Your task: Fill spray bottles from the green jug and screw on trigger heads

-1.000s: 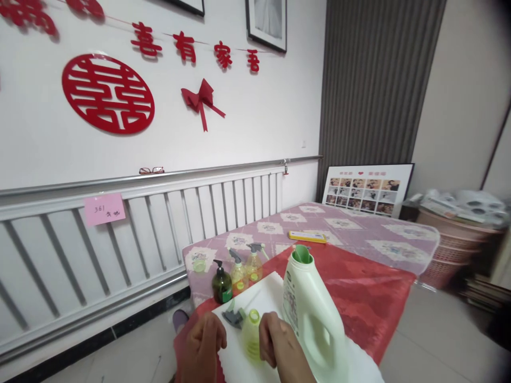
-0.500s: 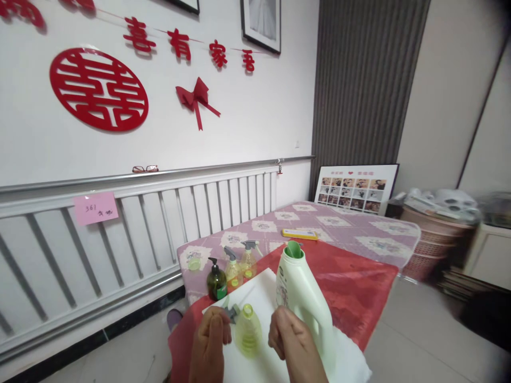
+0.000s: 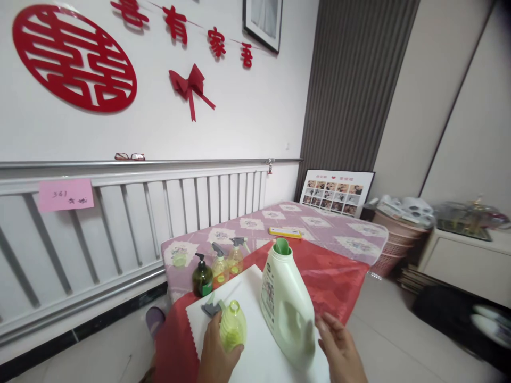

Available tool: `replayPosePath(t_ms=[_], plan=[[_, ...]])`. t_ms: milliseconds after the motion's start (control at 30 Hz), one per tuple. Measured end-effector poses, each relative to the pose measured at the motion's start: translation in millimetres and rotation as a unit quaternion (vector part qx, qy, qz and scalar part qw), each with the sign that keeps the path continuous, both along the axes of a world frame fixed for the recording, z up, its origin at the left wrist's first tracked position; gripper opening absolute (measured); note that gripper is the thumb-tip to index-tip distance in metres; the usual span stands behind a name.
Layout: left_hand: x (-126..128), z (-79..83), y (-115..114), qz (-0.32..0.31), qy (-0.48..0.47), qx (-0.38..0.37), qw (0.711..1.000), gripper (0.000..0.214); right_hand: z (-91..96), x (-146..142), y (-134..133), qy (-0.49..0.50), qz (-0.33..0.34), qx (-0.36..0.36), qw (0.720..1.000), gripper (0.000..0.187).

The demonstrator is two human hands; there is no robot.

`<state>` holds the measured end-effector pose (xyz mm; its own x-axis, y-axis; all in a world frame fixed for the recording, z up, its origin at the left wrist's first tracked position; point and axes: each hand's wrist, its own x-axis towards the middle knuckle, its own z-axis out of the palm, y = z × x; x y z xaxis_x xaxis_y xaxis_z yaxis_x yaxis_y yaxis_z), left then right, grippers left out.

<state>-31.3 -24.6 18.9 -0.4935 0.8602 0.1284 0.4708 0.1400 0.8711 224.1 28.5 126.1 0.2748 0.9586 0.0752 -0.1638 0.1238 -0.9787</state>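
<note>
My left hand [image 3: 220,348] is wrapped round a yellow-green spray bottle [image 3: 233,325] whose neck is bare, upright on the white sheet [image 3: 255,356]. Its grey spray head [image 3: 212,308] lies just behind. A pale green detergent jug [image 3: 288,308] stands uncapped to the right, with a green spout showing in its mouth. Beside the jug's handle side is my right hand [image 3: 338,340], fingers apart and holding nothing; whether the fingertips touch the jug I cannot tell.
Behind the sheet stand a dark pump bottle [image 3: 203,277] and two clear spray bottles [image 3: 220,266]. A green cap [image 3: 179,259] and a yellow-edged flat case [image 3: 285,232] lie on the flowered tablecloth [image 3: 319,221]. A red cloth [image 3: 331,274] lies under the sheet.
My left hand has closed round the spray bottle. My right hand has moved right, from in front of the jug to its handle side, and its fingers have opened. The view has shifted.
</note>
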Motion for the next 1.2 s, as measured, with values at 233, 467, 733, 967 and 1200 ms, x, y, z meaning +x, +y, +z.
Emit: replayPosePath(t_ms=[233,467,733,967,1200], plan=[[14.4,-22.6,5.0,0.044,0.047,0.025,0.998,0.087,-22.3,-14.8,20.0,-0.206,0.056,0.015,0.977,0.051],[21.0,-25.5,4.2,0.085,0.062,0.057,0.993,0.084,13.3,-8.0,37.3,-0.248,0.101,0.020,0.963,0.044],[21.8,-18.4,2.1,0.089,0.036,0.077,0.992,0.081,91.5,17.1,46.5,-0.346,0.149,0.018,0.926,0.036],[11.0,-16.0,-1.0,0.044,-0.005,0.042,0.998,0.083,140.6,38.9,46.8,-0.406,0.267,0.027,0.874,0.042],[11.9,-20.7,-0.1,0.046,0.014,0.030,0.998,0.086,167.9,33.6,28.9,-0.429,0.362,0.003,0.827,0.040]])
